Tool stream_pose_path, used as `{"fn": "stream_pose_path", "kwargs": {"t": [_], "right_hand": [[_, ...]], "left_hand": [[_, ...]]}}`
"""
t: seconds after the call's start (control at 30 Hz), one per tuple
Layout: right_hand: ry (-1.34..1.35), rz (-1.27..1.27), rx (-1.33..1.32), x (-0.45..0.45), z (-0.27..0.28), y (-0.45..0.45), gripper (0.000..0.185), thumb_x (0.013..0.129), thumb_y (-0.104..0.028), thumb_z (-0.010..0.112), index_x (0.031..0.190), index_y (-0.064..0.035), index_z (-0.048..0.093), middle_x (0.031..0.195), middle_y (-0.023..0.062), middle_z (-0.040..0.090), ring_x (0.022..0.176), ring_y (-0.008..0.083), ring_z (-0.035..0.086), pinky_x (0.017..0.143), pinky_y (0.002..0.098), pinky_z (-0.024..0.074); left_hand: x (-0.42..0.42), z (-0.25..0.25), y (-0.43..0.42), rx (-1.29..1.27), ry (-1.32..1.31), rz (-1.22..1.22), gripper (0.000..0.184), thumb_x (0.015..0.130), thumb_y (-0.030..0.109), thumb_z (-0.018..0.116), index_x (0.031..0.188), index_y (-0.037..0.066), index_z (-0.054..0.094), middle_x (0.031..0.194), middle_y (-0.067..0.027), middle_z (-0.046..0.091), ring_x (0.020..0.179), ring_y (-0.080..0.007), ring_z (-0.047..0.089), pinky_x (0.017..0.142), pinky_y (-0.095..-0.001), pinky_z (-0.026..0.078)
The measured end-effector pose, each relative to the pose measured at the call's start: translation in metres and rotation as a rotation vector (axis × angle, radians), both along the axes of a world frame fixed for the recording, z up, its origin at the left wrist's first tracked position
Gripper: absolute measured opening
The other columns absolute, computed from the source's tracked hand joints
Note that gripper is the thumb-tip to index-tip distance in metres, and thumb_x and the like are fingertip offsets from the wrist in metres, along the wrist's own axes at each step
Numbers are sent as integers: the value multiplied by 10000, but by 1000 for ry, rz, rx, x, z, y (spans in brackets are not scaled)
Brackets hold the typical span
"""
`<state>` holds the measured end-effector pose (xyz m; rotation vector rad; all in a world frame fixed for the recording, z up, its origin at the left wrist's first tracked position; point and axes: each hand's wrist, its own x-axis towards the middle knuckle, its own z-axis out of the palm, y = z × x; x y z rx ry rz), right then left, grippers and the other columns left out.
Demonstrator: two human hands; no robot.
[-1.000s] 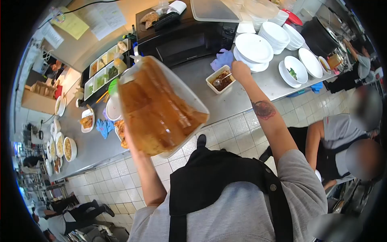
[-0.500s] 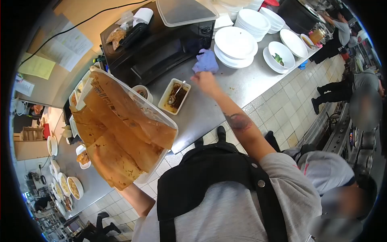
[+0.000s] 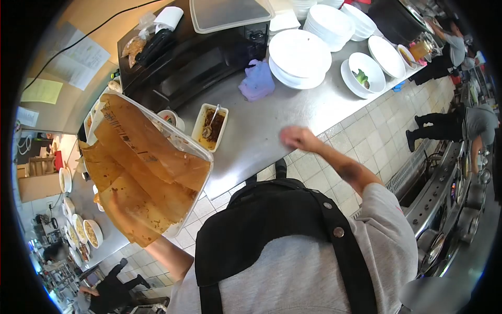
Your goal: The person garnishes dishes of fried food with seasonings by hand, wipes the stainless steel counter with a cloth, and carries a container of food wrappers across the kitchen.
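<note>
A clear plastic container, tilted at the left, carries a large sheet of stained brown paper with dark handwriting. My left hand supports it from the near side. That hand shows only faintly through the paper, its fingers mostly hidden. Out over the counter's front edge is my right hand, fingers curled together and slightly blurred, with nothing visible in it. Between the two, a white rectangular dish of dark sauce has a metal spoon in it. A crumpled purple cloth or glove lies behind.
Stacked white plates and bowls line the steel counter at the right. A black appliance stands at the back under a plastic lid. Bowls of food sit at left. Co-workers stand across the tiled floor.
My right hand has moved away from the purple cloth, rightward and toward my body. The container and paper have shifted slightly left in view. A nearby person at lower right has mostly left view.
</note>
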<state>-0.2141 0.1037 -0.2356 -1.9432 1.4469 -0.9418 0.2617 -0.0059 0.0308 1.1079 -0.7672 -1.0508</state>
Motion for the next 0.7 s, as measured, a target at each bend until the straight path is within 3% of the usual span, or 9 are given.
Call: {"fn": "stream_pose_path", "kwargs": {"t": [0.1,0.2,0.23,0.3,0.37,0.4,0.47,0.57,0.7], "right_hand": [[-38,93,216,-17,38,45,194,867,-214,694,819,-26,708,830,115,694,841,251,669,773,350,521],[-48,-22,505,-56,65,36,280,891,-243,667,717,-27,707,599,95,638,614,232,646,631,351,506],[10,-7,383,-56,71,16,286,902,-256,641,759,-18,710,641,111,643,641,255,640,639,357,502],[-36,61,144,-40,61,-37,242,903,-252,620,941,-28,704,842,138,687,755,293,659,694,363,518],[-13,179,41,-3,50,-97,264,905,-210,617,1094,-33,671,1068,146,675,969,287,653,855,366,505],[14,229,34,15,50,-129,341,916,-214,589,1187,-8,610,1213,182,614,1146,332,578,971,409,459],[91,47,-207,66,17,-208,378,932,-222,561,1222,20,570,1282,212,563,1226,345,516,1025,421,421],[329,-13,-428,77,-7,-242,404,937,-234,553,1238,36,547,1335,230,513,1290,356,451,1059,424,391],[211,605,-36,42,12,-192,395,918,-200,575,1226,46,551,1316,218,530,1235,344,499,1050,407,397]], "left_hand": [[-13,-1,2,-71,-121,21,492,906,257,602,1331,39,486,1263,-108,555,1123,-238,551,922,-379,475],[-46,23,22,-186,28,-278,494,902,251,602,1334,41,485,1267,-112,557,1121,-247,556,909,-387,482],[-49,25,23,-169,59,-287,494,902,249,603,1335,43,484,1268,-114,557,1120,-250,557,905,-390,485],[-30,9,8,24,69,-26,496,901,246,603,1339,48,482,1267,-121,557,1115,-253,561,897,-395,489],[-31,8,10,27,100,-66,498,901,241,603,1344,51,478,1266,-123,556,1110,-253,564,895,-394,490],[-32,9,12,26,116,-88,499,901,238,603,1347,53,477,1265,-125,556,1107,-253,565,894,-394,490],[-50,18,19,-30,73,-58,506,898,235,608,1349,51,473,1265,-129,554,1103,-257,565,893,-397,490],[-43,15,22,5,13,12,513,893,231,618,1349,47,472,1267,-131,551,1095,-259,567,890,-397,490],[-35,8,37,39,-51,150,516,890,236,632,1346,50,477,1270,-124,550,1082,-261,569,883,-393,490]]}}
